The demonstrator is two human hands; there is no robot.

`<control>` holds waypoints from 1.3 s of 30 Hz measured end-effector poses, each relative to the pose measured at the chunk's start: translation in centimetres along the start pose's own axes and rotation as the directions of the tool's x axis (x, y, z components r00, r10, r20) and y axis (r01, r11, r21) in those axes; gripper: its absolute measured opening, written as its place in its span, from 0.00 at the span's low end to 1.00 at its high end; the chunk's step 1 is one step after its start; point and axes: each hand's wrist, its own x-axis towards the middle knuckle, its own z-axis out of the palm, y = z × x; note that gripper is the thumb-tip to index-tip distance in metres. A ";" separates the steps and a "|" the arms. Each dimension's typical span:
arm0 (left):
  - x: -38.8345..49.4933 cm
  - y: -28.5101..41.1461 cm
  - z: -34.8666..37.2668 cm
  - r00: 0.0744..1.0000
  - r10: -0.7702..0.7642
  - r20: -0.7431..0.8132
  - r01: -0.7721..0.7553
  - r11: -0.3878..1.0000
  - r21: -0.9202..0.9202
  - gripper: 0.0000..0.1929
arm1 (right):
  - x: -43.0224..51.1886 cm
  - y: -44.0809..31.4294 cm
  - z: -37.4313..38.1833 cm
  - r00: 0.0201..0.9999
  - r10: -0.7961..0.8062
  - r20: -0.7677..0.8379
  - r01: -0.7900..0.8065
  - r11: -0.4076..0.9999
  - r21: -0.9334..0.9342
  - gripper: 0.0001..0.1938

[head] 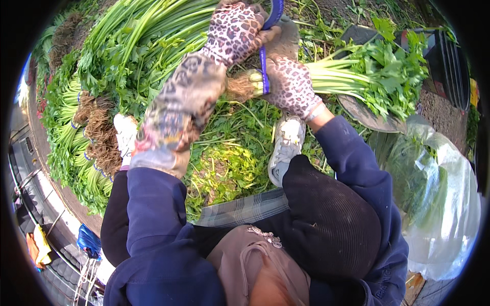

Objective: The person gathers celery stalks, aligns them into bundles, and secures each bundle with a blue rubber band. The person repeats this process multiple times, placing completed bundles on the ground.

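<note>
A bunch of leafy celery (337, 76) lies crosswise before me, roots to the left and leaves to the right. My right hand (291, 86), in a leopard-print glove, grips its stalks just right of the roots. A purple printed tape (263, 70) runs over the stalk bases between the roots and that hand. Above and to the left, my left hand (239, 34), in a matching glove with a patterned sleeve cover, is closed on the tape, which curves up past its fingers. Whether the tape closes fully around the underside is hidden.
Loose long-stalked celery (153, 42) is heaped at upper left. Tied bunches (71, 126) with brown roots and blue bands line the left side. Trimmed leaves (237, 126) cover the ground between my shoes. A clear plastic bag (440, 199) with greens inside stands at right, below a dark container (448, 69).
</note>
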 end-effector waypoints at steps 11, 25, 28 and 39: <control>-13.5 2.3 10.4 0.776 -0.436 0.456 0.631 0.550 -0.548 0.23 | 0.3 1.1 1.2 0.963 -0.064 -0.263 0.078 0.996 0.042 0.21; -3.5 -6.6 10.2 0.858 -0.423 0.292 0.511 0.763 -0.396 0.22 | 0.8 -0.1 0.0 0.999 -0.004 0.036 0.002 0.999 0.049 0.26; -7.4 -4.3 12.2 0.797 -0.420 0.435 0.567 0.769 -0.295 0.23 | -0.2 0.3 0.2 0.998 -0.023 -0.056 0.025 0.998 0.050 0.25; -11.9 8.8 -2.8 0.845 -0.196 0.497 0.496 -0.056 -0.866 0.27 | 0.7 1.7 3.0 0.993 -0.018 -0.114 0.012 0.999 -0.053 0.15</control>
